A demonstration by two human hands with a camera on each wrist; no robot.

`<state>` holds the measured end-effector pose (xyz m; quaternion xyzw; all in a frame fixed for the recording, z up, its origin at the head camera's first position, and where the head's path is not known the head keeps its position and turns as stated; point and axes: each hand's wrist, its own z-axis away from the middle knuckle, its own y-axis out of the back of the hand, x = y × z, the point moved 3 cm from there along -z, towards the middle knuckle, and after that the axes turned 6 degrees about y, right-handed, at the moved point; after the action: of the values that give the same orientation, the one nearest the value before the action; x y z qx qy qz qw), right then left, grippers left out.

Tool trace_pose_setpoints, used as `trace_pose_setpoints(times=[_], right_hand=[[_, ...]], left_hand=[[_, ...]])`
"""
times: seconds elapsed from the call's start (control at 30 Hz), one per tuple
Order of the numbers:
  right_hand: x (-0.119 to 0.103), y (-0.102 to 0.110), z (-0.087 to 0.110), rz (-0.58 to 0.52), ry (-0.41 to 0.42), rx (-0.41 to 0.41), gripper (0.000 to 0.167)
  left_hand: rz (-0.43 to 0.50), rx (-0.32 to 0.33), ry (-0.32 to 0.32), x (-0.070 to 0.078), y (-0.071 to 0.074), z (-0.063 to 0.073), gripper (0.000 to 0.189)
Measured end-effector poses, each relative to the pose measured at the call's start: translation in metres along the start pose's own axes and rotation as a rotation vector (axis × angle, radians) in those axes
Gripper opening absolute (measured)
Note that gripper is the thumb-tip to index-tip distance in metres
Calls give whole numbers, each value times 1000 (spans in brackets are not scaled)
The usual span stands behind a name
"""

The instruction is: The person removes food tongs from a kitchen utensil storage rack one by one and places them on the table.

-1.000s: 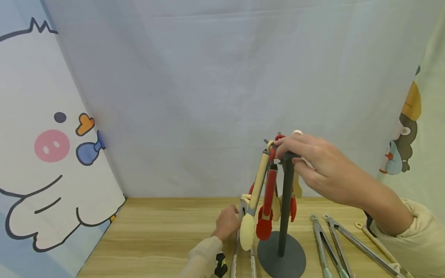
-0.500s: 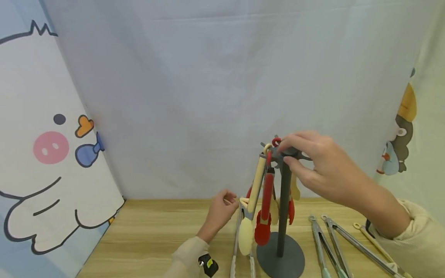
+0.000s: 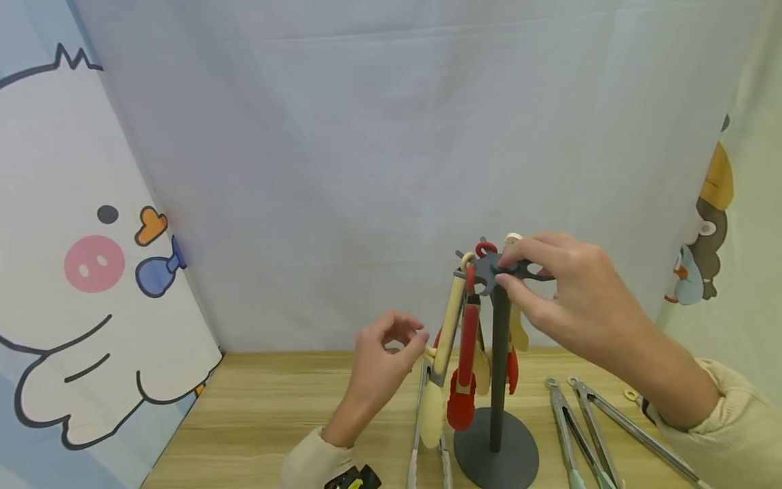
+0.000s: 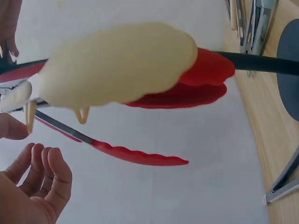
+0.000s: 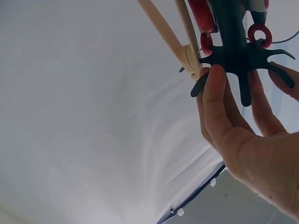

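Note:
My right hand [image 3: 568, 292] pinches the hooked top [image 5: 245, 60] of a dark grey stand [image 3: 498, 367] between thumb and fingers. Cream-headed tongs [image 3: 432, 414] hang by a ring at the stand's left, beside red tongs [image 3: 468, 339]. More red and wooden-looking tongs [image 5: 166, 28] hang behind, partly covered by the pole and my right hand. My left hand [image 3: 375, 360] is raised just left of the cream tongs, fingers loosely bent and holding nothing. In the left wrist view its fingers [image 4: 60, 170] are apart from the cream head.
Metal tongs [image 3: 420, 414] with pale tips lie on the wooden table left of the round base [image 3: 496, 468]. To the right lie mint-tipped tongs [image 3: 563, 428] and other metal tongs [image 3: 635, 428], one pair partly under my right forearm. A pale curtain [image 3: 366, 170] stands behind.
My left hand has let go of the metal tongs on the table and risen leftward and up. The right hand stays at the stand's top, having shifted slightly right along it.

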<state>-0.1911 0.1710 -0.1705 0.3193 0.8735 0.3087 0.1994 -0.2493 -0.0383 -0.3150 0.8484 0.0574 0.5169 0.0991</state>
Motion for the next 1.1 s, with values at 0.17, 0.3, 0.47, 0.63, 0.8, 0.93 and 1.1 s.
trace_pose_setpoints(times=[0.17, 0.3, 0.47, 0.63, 0.8, 0.93, 1.1], right_hand=[[0, 0, 0, -22, 21, 4, 15], [-1, 0, 0, -41, 30, 4, 16], [-1, 0, 1, -39, 45, 6, 17], [-1, 1, 2, -18, 78, 4, 19], [-2, 2, 2, 9, 105, -5, 19], [-2, 3, 2, 38, 125, -11, 19], [-1, 6, 1, 52, 109, -43, 19]], left_hand=[[42, -42, -9, 17, -4, 9, 6], [-25, 4, -53, 24, -5, 13, 9], [21, 44, -156, 38, -8, 21, 12], [108, -17, -58, 51, -11, 29, 15], [111, -74, 88, 57, -14, 35, 20], [128, -123, 129, 59, -19, 40, 31], [50, -150, 112, 57, -25, 40, 47]])
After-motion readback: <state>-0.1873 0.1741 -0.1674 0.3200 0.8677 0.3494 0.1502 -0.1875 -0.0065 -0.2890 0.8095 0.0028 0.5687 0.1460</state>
